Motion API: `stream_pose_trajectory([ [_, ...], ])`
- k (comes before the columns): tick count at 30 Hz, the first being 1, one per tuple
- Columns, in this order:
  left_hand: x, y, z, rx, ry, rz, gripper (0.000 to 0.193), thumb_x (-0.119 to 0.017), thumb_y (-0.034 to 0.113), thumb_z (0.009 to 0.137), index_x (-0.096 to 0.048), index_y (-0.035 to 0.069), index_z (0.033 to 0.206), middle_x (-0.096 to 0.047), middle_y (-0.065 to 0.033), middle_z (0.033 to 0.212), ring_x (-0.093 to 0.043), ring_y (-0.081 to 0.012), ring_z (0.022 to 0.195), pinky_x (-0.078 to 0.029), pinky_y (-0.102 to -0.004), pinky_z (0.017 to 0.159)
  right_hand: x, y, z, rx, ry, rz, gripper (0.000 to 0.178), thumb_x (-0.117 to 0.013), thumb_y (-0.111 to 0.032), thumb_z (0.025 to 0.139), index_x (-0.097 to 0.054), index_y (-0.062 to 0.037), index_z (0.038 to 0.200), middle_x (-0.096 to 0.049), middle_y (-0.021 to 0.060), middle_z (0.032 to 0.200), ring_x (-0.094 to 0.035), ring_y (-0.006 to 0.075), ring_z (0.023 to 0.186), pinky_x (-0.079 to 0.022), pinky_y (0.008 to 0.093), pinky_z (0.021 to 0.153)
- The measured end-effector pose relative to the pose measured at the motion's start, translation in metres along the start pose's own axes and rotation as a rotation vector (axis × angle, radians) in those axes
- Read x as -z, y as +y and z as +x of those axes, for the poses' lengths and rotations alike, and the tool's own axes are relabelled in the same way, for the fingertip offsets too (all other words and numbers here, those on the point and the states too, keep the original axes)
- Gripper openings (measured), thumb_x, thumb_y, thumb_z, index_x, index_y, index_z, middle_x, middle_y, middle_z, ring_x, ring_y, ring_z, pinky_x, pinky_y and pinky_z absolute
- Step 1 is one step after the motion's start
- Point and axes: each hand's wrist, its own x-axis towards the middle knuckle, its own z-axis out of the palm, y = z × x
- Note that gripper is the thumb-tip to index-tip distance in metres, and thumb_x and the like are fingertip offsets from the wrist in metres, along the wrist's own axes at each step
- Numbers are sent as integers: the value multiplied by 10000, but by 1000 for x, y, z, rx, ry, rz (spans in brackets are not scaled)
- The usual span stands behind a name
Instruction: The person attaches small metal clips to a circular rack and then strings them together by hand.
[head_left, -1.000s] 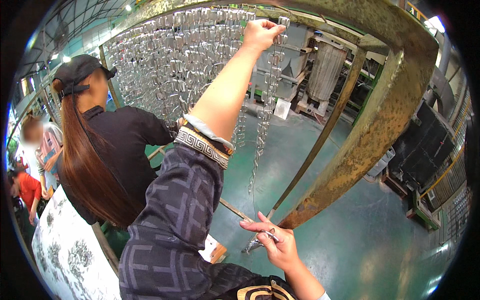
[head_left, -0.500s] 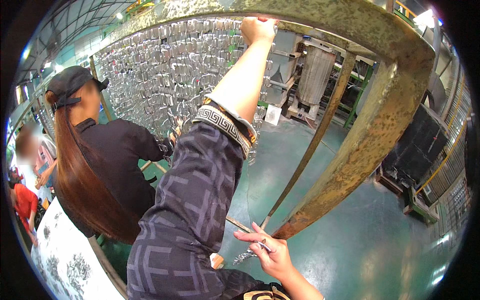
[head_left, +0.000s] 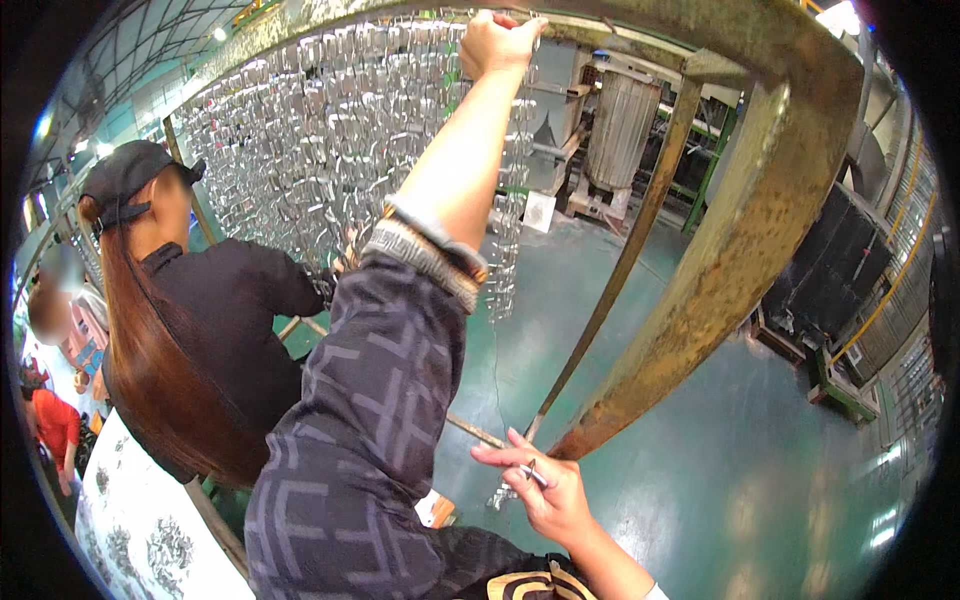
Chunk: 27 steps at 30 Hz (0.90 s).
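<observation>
My left hand point(head_left: 498, 46) is raised, its fingers closed in a fist just under the top bar of a rusty metal frame point(head_left: 690, 330). What it grips, if anything, is hidden. Beside it hang dense rows of small shiny metal pieces point(head_left: 330, 130) on thin strands. Lower down, my right hand point(head_left: 552, 500) pinches a small silvery metal piece point(head_left: 535, 475) between thumb and fingers, the index finger stretched out leftward. More shiny pieces point(head_left: 499, 495) show just left of that hand, partly behind its fingers. A thin wire runs down toward it.
A person in a black cap and top point(head_left: 215, 300) stands close on my left, reaching toward the strands. Below them is a white surface point(head_left: 115, 510) with dark metal pieces. The frame's post slants down at right; machinery point(head_left: 620, 130) stands beyond over a green floor point(head_left: 690, 500).
The view has shifted a little. My left hand has moved slightly up and left and stays closed at the top bar. The right hand still pinches its metal piece.
</observation>
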Motion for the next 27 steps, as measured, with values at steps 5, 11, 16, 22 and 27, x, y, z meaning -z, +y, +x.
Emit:
stream_pose_trajectory([
  [5,88,2,-85,97,-854,-393,290,-769,273,707,-673,37,846,-618,0,718,-490,-54,589,-396,-220,535,5,8,5,-65,19,109,221,-499,-156,923,-626,1,1013,-660,113,1050,-606,201,1030,-241,469,1082],
  [11,218,12,-164,145,-1771,-747,190,-725,114,745,-689,-18,877,-645,-85,786,-587,-152,757,-446,-275,668,0,-4,9,-48,-68,271,301,-476,-233,943,-612,22,1025,-656,137,1043,-595,219,1046,-249,433,1082],
  [16,238,17,-187,176,-1870,-791,205,-709,99,768,-697,25,959,-641,-76,802,-583,-141,720,-426,-255,597,3,2,13,-53,-202,406,303,-456,-190,955,-600,57,1058,-652,140,1040,-597,217,1029,-428,362,947],
  [22,245,9,-196,279,-1926,-846,145,-724,76,750,-698,13,878,-646,-76,802,-604,-156,729,-446,-262,598,3,7,18,-55,-450,617,325,-458,-208,954,-619,66,1022,-650,167,1021,-596,239,1026,-421,371,951],
  [27,244,4,-203,333,-1974,-1011,128,-730,75,741,-691,2,838,-648,-88,796,-609,-172,716,-453,-283,604,4,10,24,24,-656,679,335,-468,-217,947,-627,72,1003,-649,179,1017,-592,264,1042,-390,399,989],
])
